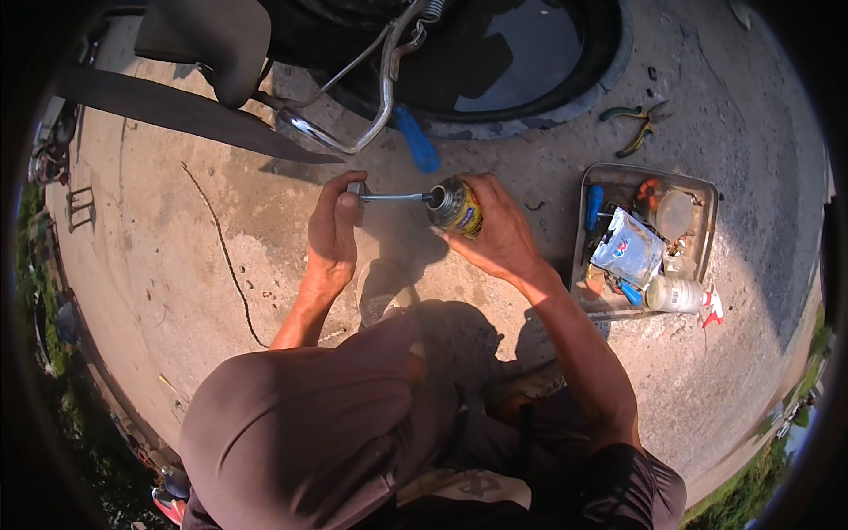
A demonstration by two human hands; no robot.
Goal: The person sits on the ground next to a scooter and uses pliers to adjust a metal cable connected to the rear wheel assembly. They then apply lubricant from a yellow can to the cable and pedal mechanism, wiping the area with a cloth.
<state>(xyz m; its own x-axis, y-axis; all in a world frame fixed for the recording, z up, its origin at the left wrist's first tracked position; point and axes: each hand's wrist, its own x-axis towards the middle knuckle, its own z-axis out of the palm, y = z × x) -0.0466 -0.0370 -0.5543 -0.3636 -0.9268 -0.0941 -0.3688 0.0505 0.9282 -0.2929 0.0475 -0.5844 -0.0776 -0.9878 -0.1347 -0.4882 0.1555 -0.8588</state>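
My left hand (334,231) grips a thin metal rod or bolt (393,197) by its left end, holding it level. My right hand (499,231) is wrapped around a small spray can (456,207) with a yellow and blue label. The can's top meets the right end of the rod. Both hands hover above a concrete floor (221,221), just in front of a motorcycle's chrome bar (380,97). My cap and knees fill the lower part of the view.
A metal tray (702,190) on my right holds a foil packet, a blue-handled tool, a white bottle and small jars. Green-handled pliers (638,125) lie beyond it. A blue screwdriver handle (417,141) rests by the tyre (565,97). A crack runs across the concrete at left.
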